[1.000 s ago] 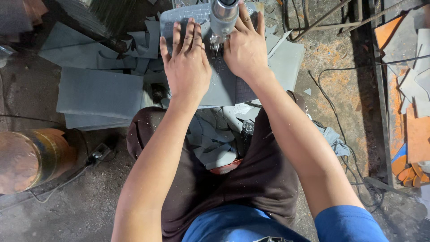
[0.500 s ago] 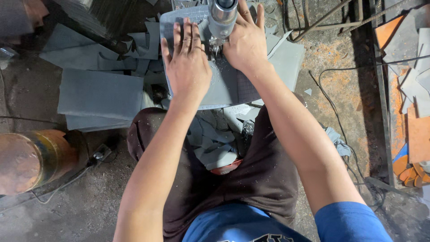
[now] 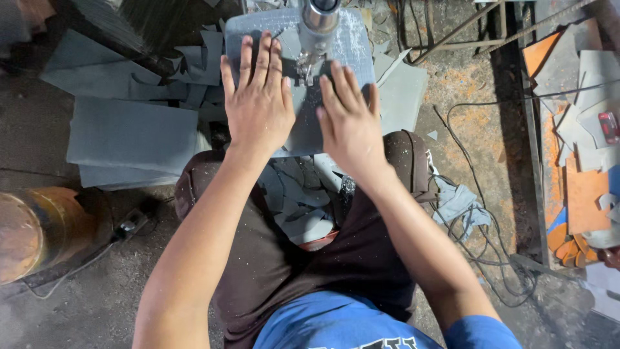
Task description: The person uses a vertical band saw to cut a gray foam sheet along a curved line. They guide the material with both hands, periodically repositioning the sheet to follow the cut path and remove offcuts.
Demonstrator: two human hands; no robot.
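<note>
Grey sheet (image 3: 303,132): a flat grey piece, foam or rubber by the look of it, lying on the small metal machine table (image 3: 352,39), directly under the machine head and reaching toward the person's knees.
Machine head (image 3: 318,19): a shiny metal cylinder standing over the middle of the sheet, with a small blade or needle fitting (image 3: 305,68) below it that meets the sheet between the two hands; its tip is too small to make out.
Left hand (image 3: 257,103): flat on the sheet just left of the machine head, fingers straight and slightly spread, palm down, gripping nothing, only pressing.
Right hand (image 3: 349,123): flat on the sheet just right of the machine head and a little nearer the body, fingers extended and close together, likewise pressing and not clasping.
Step in hand: by my judgement, guiding the sheet under the fitting so it is cut along a line, both palms steering.
Next move calls for: probably a slow, even push or turn of the sheet, with the fingertips kept beside the fitting and not in front of it.
Offcuts (image 3: 300,207): grey scraps lying in the person's lap, below the sheet.
Stacked sheets (image 3: 129,136): larger grey pieces on the floor, left of the machine head.
Orange pieces (image 3: 584,200): well apart, far right of the machine head.
Cables (image 3: 478,220): loose on the floor, right of the knee.
</note>
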